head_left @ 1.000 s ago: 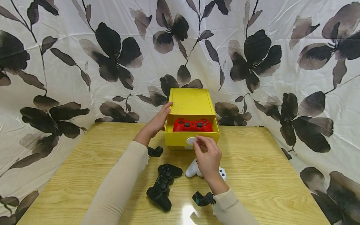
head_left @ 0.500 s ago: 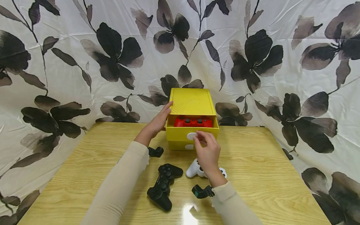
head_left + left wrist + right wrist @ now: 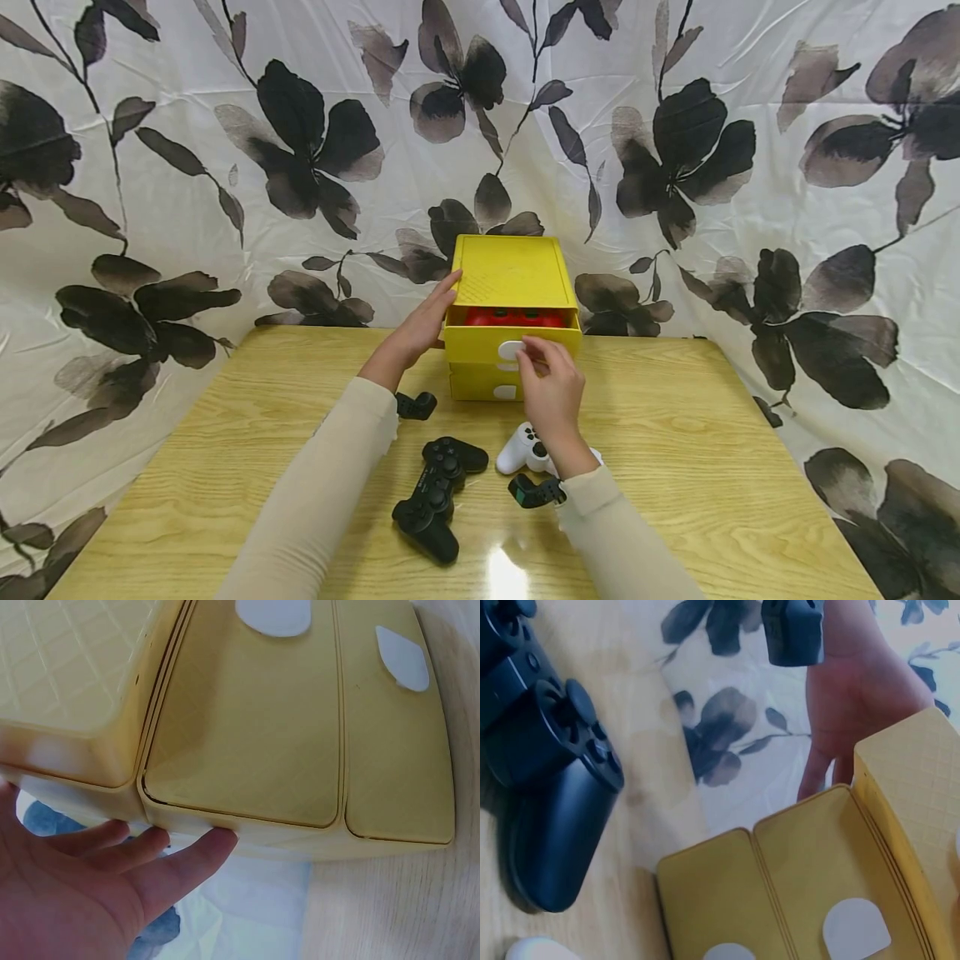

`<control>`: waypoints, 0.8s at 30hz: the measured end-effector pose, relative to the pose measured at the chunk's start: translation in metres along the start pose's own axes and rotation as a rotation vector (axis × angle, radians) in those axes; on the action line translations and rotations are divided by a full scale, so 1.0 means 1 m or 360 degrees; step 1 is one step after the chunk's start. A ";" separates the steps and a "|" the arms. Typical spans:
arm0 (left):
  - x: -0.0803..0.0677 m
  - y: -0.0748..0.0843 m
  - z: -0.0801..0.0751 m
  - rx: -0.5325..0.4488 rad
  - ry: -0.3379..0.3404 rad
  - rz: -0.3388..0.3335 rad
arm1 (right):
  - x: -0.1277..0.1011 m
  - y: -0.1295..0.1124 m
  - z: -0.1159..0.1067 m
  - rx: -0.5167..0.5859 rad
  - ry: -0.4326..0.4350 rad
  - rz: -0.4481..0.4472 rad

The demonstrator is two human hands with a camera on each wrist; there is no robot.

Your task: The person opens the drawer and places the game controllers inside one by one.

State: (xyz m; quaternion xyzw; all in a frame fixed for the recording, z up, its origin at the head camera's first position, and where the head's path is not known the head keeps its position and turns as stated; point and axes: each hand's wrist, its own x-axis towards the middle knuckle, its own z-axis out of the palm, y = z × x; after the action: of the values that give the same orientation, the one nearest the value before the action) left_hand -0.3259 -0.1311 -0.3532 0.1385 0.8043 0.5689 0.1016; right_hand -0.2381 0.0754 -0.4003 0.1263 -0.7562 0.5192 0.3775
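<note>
A yellow drawer box stands at the back of the table, its top drawer pulled partly out. Inside that drawer lies a red game controller, with only its upper part showing above the drawer front. My right hand pinches the white tab on the drawer front between thumb and fingers. Along the box's left side rests my left hand, fingers extended; in the left wrist view its fingertips touch the side wall. The lower drawers, each with a white tab, are pushed in.
Nearer on the wooden table lies a black game controller. A white game controller sits partly hidden under my right wrist. Black wrist cameras are worn on both wrists. Floral fabric hangs behind and at the sides.
My right hand has moved away from me with the tab, sliding the top drawer farther into the box. Less of the red game controller shows. The left hand stays at the box's side.
</note>
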 end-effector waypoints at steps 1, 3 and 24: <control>0.000 0.000 0.000 -0.0002 0.0002 -0.0006 | 0.001 0.000 0.001 -0.0010 -0.0002 0.0002; -0.001 0.001 0.000 -0.0004 -0.0005 -0.0011 | 0.003 0.001 0.002 -0.0032 -0.0005 0.0011; -0.004 0.003 0.002 0.0009 0.0022 -0.0042 | 0.022 0.012 0.011 -0.0140 -0.0019 0.0008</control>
State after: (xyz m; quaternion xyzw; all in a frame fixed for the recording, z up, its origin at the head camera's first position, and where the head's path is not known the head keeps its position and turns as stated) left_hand -0.3211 -0.1292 -0.3508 0.1242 0.8084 0.5661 0.1030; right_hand -0.2647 0.0748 -0.3952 0.1107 -0.7809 0.4858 0.3769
